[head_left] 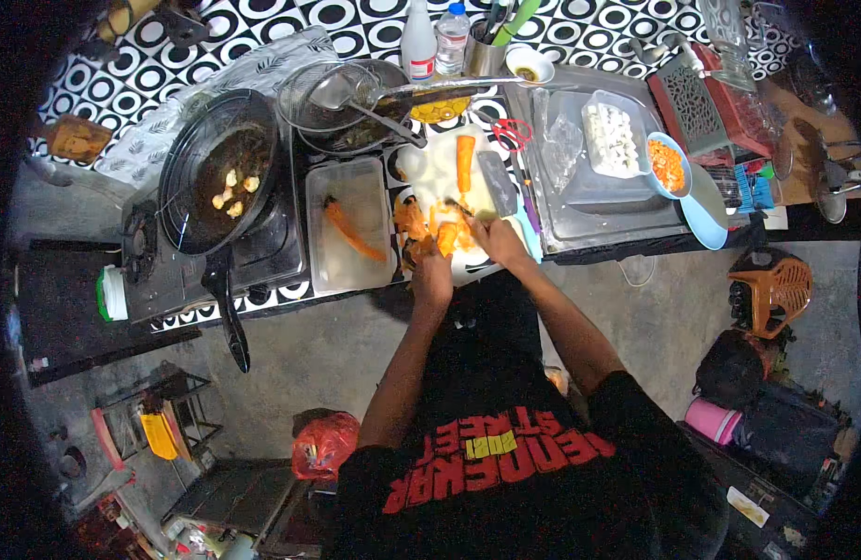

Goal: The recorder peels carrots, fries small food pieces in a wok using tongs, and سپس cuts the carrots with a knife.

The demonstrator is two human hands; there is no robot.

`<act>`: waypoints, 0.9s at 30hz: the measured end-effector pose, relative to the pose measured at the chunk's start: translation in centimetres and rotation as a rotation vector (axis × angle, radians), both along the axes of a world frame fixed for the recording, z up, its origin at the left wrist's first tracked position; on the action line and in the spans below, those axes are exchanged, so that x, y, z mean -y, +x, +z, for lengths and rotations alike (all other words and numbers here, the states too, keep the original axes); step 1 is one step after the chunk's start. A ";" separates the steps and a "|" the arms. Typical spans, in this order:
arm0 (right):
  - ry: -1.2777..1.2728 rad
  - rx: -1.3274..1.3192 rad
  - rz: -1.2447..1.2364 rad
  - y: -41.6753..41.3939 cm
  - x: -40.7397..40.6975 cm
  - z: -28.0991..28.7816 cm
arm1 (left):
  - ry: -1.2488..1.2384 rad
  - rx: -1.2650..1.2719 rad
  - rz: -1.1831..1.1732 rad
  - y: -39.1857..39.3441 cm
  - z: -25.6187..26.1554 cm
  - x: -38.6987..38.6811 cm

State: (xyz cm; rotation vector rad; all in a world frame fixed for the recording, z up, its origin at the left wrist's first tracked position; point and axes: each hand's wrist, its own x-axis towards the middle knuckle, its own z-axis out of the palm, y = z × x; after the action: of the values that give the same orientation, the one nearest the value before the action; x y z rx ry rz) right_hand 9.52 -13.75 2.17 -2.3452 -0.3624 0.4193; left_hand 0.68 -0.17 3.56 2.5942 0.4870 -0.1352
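My left hand (pixel 430 269) grips a piece of carrot (pixel 447 238) at the near part of a pale cutting board (pixel 430 164). My right hand (pixel 500 240) is closed around a small tool, with its dark end over the carrot; its kind is hard to tell. Orange peelings (pixel 411 218) lie at the board's left side. A peeled carrot (pixel 465 162) rests farther back on the board, beside a grey slab-like object (pixel 497 182). Left of the board, a clear plastic container (pixel 318 231) holds an orange carrot with a dark end (pixel 353 229).
A wok (pixel 259 182) with fried pieces stands on the stove at left, its handle past the counter edge. Red-handled scissors (pixel 511 134) lie behind the board. At right are a container of white cubes (pixel 610 136) and a blue bowl of diced carrot (pixel 667 165).
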 end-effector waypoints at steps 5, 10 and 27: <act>-0.147 -0.096 0.202 -0.3 -0.5 3.7 | -0.111 -0.002 0.035 -0.9 -1.9 -0.5; -0.048 0.104 0.170 -1.9 0.2 2.5 | -0.026 0.027 0.014 -1.0 -3.1 0.1; -0.070 -0.082 0.231 -1.7 1.4 2.7 | -0.303 0.089 0.038 -2.1 -2.5 -0.4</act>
State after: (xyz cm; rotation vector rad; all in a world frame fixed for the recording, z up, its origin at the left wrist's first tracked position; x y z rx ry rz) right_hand 7.81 -15.12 4.88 -2.3530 -0.5903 0.6450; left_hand -1.40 0.20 1.05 2.2832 0.4460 -0.0731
